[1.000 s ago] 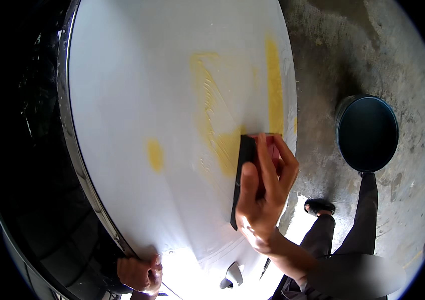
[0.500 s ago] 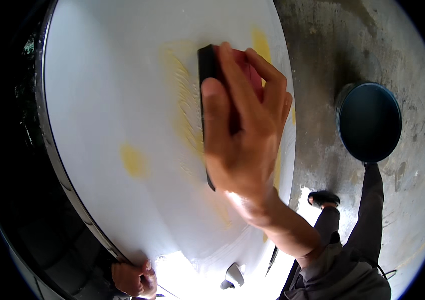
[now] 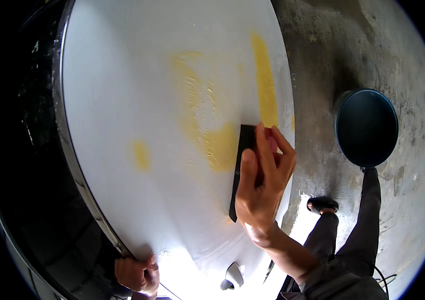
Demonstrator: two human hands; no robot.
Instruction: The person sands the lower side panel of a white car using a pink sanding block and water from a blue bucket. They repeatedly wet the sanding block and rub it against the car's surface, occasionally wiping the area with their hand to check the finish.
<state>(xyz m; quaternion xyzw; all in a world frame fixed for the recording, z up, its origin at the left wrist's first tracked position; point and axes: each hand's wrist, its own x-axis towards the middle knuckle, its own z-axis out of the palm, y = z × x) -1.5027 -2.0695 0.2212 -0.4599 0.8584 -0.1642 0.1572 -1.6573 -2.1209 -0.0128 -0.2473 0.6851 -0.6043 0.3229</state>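
My right hand (image 3: 265,185) grips a long sanding block (image 3: 240,172), dark along its edge with red showing between my fingers. The block lies on a pale grey, wet-looking car body panel (image 3: 117,110), near its right edge. Just left of it is a yellow patch (image 3: 222,147) streaked with wet runs, and a yellow strip (image 3: 264,80) extends above it. Farther left is a small yellow spot (image 3: 141,156). My left hand (image 3: 137,274) is curled closed at the panel's lower left by the trim; whether it holds anything is hidden.
A dark blue bucket (image 3: 366,127) stands on the stained concrete floor (image 3: 317,90) to the right, close to my legs and sandalled foot (image 3: 322,205). Shiny trim (image 3: 80,175) borders dark glass on the left. A small grey fitting (image 3: 233,276) juts from the panel's lower part.
My right hand and the sanding block have moved down and to the right over the panel, uncovering more yellow. The view has shifted slightly; my left hand keeps its place by the trim.
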